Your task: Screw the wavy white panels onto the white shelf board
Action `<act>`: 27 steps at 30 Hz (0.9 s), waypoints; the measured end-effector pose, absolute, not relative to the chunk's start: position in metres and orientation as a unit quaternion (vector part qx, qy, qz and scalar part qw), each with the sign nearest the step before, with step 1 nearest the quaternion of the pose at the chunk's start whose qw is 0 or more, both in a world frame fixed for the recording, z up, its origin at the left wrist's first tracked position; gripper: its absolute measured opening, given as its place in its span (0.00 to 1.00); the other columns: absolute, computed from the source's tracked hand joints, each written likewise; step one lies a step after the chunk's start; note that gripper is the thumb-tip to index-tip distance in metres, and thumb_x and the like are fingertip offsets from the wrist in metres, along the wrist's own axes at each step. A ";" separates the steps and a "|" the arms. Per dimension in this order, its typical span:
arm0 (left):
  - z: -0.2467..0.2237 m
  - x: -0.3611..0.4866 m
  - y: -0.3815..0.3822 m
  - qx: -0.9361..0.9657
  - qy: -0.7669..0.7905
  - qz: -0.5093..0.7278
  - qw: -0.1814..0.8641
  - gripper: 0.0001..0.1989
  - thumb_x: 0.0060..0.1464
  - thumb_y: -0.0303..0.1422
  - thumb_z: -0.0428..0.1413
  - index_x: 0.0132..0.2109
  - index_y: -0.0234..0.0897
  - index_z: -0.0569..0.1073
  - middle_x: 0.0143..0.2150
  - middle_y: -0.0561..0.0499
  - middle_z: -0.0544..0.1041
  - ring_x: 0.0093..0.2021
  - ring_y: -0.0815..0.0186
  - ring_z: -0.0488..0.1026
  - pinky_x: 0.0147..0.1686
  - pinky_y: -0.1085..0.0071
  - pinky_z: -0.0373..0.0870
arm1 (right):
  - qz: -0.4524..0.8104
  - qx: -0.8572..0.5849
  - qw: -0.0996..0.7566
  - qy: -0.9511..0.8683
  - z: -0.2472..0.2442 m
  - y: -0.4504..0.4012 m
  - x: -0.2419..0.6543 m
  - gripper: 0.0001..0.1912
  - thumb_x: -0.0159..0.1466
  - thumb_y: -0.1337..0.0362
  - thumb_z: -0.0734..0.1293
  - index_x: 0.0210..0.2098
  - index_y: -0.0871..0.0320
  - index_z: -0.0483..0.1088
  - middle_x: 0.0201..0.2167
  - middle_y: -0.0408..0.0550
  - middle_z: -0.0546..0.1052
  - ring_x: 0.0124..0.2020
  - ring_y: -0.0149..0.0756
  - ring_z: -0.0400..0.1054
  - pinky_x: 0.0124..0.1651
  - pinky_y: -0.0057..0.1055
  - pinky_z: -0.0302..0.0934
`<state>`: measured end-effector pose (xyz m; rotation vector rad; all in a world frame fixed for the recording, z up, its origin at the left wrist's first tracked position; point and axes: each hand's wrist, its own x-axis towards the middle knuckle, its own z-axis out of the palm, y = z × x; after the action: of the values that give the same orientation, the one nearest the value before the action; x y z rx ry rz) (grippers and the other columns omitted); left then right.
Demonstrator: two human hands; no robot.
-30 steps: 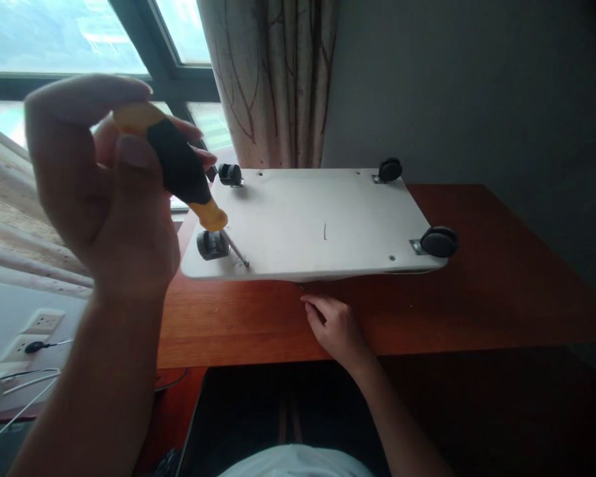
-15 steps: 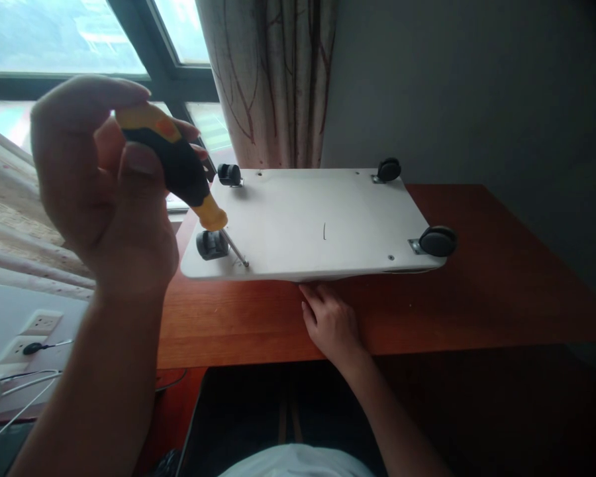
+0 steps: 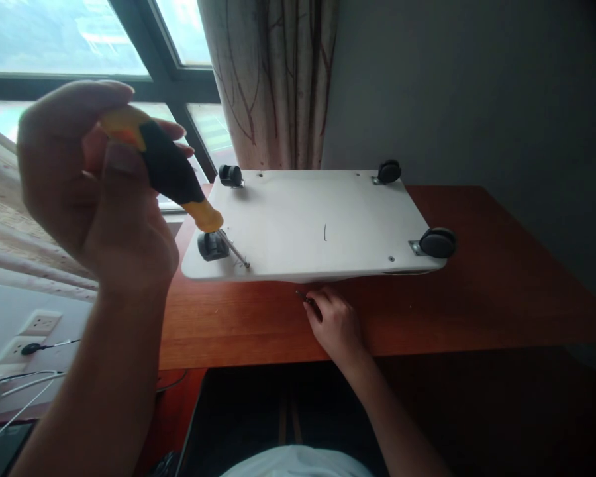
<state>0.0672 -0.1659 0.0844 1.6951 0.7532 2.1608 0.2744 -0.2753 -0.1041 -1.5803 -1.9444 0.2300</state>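
My left hand (image 3: 99,179) is closed around the handle of a yellow-and-black screwdriver (image 3: 173,162). Its metal shaft slants down to the right, and the tip meets the white board (image 3: 288,212) near the front left caster (image 3: 212,245). Just in front of the board's near edge, my right hand (image 3: 334,321) pinches a small dark screw (image 3: 302,296) between thumb and fingers, low over the tabletop. The board lies with its casters facing up, one near each corner.
Under the board is a reddish-brown wooden table (image 3: 477,278). More casters stand at the back left (image 3: 230,175), back right (image 3: 389,171) and front right (image 3: 437,242). A curtain (image 3: 273,79) and window are behind; wall sockets (image 3: 42,322) and white cables lie at left.
My right hand has drawn slightly back from under the board's near edge, and a small screw now shows in its fingers. My left hand has shifted a little left, tilting the screwdriver handle.
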 end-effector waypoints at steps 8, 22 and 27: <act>0.084 0.048 -0.140 0.649 0.204 0.733 0.014 0.35 0.32 0.53 0.72 0.46 0.39 0.77 0.39 0.52 0.72 0.38 0.64 0.72 0.41 0.61 0.74 | 0.113 -0.591 0.322 -0.731 -0.107 -0.274 0.278 0.07 0.66 0.67 0.65 0.38 0.55 0.75 0.35 0.49 0.76 0.36 0.37 0.72 0.40 0.31 0.65; 0.089 0.052 -0.147 0.660 0.235 0.713 0.042 0.27 0.37 0.46 0.73 0.45 0.41 0.79 0.38 0.51 0.73 0.41 0.62 0.71 0.43 0.60 0.74 | 0.119 -0.590 0.330 -0.727 -0.108 -0.274 0.277 0.07 0.66 0.67 0.64 0.38 0.55 0.75 0.35 0.49 0.77 0.35 0.37 0.72 0.39 0.31 0.65; 0.092 0.066 -0.165 0.642 0.234 0.707 0.184 0.20 0.50 0.41 0.66 0.49 0.42 0.76 0.42 0.50 0.73 0.43 0.57 0.76 0.39 0.57 0.77 | 0.120 -0.590 0.326 -0.729 -0.108 -0.274 0.278 0.08 0.66 0.67 0.64 0.38 0.55 0.75 0.35 0.49 0.77 0.36 0.38 0.72 0.40 0.31 0.65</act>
<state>0.0658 -0.1649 0.0916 1.8089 0.6589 1.9938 0.2776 -0.2736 -0.1081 -1.5472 -1.9098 0.3157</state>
